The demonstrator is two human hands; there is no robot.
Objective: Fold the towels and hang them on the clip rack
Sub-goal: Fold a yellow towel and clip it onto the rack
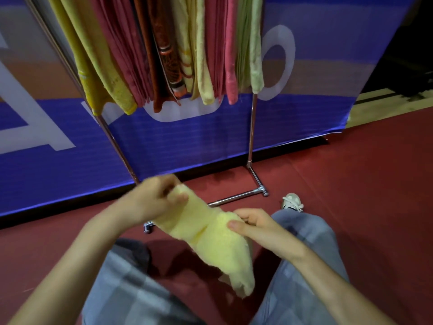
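Note:
A pale yellow fluffy towel (210, 240) hangs bunched between my hands above my knees. My left hand (154, 195) pinches its upper end, blurred by motion. My right hand (253, 224) grips its middle edge with thumb on top, and the loose lower end droops down to the right. Straight ahead stands the clip rack (251, 127) on chrome legs. Several hung towels (164, 50) in yellow, pink, rust and light green dangle from it; the top of the rack with the clips is out of view.
The rack's chrome base bar (236, 198) lies on the dark red floor (351, 184) just beyond my hands. A blue and white banner (187, 141) stands behind the rack. My grey plaid trouser legs and one white shoe (293, 201) show below.

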